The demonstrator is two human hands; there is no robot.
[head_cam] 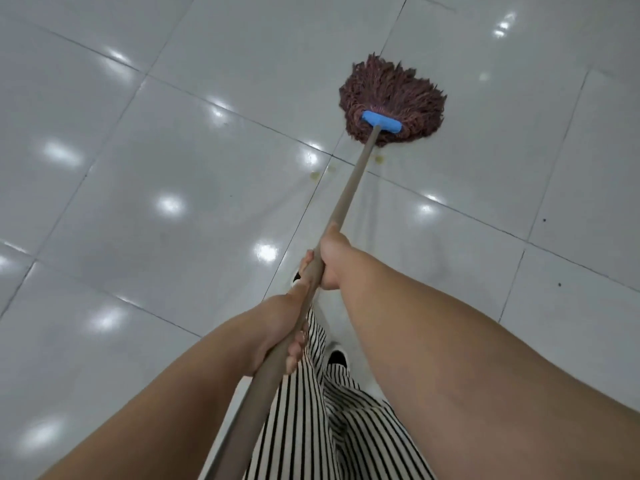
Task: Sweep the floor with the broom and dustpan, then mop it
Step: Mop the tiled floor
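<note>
A mop with a reddish-brown string head (393,95) and a blue clamp (382,122) rests on the glossy white tile floor (173,150), ahead and slightly right of me. Its long tan handle (346,199) slants back toward me. My right hand (330,259) is shut around the handle at mid-length. My left hand (280,332) grips the same handle lower down, closer to my body. Small yellowish stains (380,159) lie on the tiles just behind the mop head, and another stain (315,175) sits left of the handle. No broom or dustpan is in view.
My striped trousers (322,410) and a dark shoe (337,358) show below the hands. Dark grout lines cross the tiles. Two tiny dark specks (544,220) lie on the floor at the right. Ceiling lights reflect as bright spots on the floor.
</note>
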